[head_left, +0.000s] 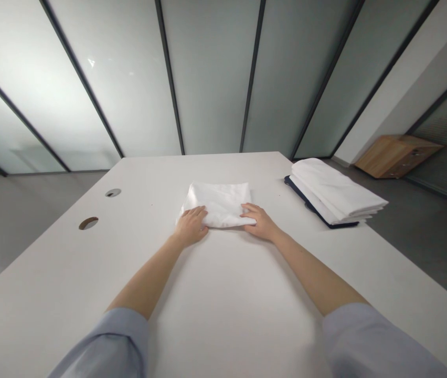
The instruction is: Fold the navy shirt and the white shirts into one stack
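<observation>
A folded white cloth lies flat on the white table in front of me. My left hand rests on its near left corner, fingers stretched over the fabric and the thumb apart at the front edge. On the near right corner, my right hand lies with spread fingers over the cloth, its thumb low beside the front edge. Both hands touch the cloth and look open. Whether either thumb reaches beneath the fabric is hard to see.
At the right edge of the table sits a stack of folded white cloths on a dark navy piece. Two round holes, one a cable grommet, pierce the left side. Frosted glass panels rise behind; a wooden cabinet stands beyond.
</observation>
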### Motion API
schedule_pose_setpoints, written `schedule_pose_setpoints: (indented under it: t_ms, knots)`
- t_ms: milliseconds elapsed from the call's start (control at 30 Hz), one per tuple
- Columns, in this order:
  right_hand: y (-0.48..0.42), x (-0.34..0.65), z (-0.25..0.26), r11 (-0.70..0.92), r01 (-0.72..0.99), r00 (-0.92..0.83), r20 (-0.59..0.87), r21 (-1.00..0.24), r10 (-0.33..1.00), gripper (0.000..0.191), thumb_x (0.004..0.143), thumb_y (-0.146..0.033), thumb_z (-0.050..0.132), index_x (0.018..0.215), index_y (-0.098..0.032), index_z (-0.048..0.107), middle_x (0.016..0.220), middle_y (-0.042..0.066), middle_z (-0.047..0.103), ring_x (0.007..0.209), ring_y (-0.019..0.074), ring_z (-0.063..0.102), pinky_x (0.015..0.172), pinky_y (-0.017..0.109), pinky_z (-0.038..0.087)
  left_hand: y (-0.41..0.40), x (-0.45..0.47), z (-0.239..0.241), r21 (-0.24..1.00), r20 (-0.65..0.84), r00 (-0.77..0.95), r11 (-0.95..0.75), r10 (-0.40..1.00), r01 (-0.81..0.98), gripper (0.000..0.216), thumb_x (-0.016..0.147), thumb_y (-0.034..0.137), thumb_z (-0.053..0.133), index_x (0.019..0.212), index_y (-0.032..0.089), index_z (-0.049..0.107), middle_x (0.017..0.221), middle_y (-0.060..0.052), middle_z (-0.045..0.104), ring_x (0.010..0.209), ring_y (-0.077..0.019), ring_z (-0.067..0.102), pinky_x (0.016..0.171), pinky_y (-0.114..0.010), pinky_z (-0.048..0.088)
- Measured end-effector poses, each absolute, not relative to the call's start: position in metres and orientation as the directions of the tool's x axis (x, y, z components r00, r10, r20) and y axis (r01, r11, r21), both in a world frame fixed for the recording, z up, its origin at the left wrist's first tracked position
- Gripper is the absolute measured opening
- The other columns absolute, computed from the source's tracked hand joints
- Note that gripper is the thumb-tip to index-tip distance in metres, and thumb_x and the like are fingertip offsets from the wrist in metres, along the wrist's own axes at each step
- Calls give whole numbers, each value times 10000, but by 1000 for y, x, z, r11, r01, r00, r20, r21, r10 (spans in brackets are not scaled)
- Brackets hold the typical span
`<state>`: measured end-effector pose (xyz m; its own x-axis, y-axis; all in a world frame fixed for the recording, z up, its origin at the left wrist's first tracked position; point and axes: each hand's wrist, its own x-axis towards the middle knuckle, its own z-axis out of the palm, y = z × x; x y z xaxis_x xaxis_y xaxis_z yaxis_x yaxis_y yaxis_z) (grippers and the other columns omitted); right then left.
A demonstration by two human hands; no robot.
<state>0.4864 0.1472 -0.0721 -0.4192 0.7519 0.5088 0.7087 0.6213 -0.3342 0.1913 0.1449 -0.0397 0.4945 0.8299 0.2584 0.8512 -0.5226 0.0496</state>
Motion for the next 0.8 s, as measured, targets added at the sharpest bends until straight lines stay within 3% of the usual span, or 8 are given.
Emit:
schedule_pose_setpoints:
  t_ms: [133, 267, 367, 633, 800]
  knots:
    - [148, 488, -77, 634, 679, -431, 499, -370, 752, 376, 716, -303, 693, 1084, -231, 673, 1274, 97, 624, 1261, 287, 510, 1025, 446, 424, 147, 192, -44, 69, 223, 499, -524, 838, 849, 500, 771, 238, 552, 1270, 208, 526, 1299, -82, 602, 1177, -248, 559, 991, -381, 417]
    - [149, 494, -80, 640, 709, -461, 492, -296, 738, 589, 693, -334, 735, 1254, -215, 598, 1374, 125, 543, 1302, 319, 461, 1045, 492, 393, 150, 191, -45, 77, 231, 487, -514, 842, 854, 415, 778, 246, 545, 1192, 225, 559, 1202, -76, 657, 1106, -253, 602, 940, -385, 444]
    - [152, 497, -83, 629, 732, -466, 480, -263, 743, 640, 702, -335, 739, 1310, -242, 561, 1400, 107, 521, 1321, 319, 437, 1051, 498, 385, 151, 191, -45, 86, 234, 488, -518, 841, 851, 372, 793, 253, 531, 1163, 227, 567, 1160, -76, 674, 1076, -252, 616, 924, -385, 451]
    - [157, 495, -85, 596, 758, -420, 500, -266, 758, 469, 738, -350, 721, 1196, -280, 650, 1264, 64, 638, 1225, 289, 545, 1016, 474, 434, 149, 189, -47, 85, 267, 495, -531, 827, 843, 448, 783, 294, 554, 1226, 230, 542, 1251, -76, 629, 1155, -261, 571, 955, -394, 438]
    - [160, 502, -87, 574, 742, -356, 522, -346, 775, 381, 756, -342, 698, 1135, -298, 683, 1222, 36, 663, 1197, 272, 571, 1014, 469, 454, 152, 182, -43, 87, 274, 446, -484, 852, 871, 458, 731, 268, 605, 1187, 245, 587, 1261, -68, 623, 1200, -274, 533, 1006, -419, 399]
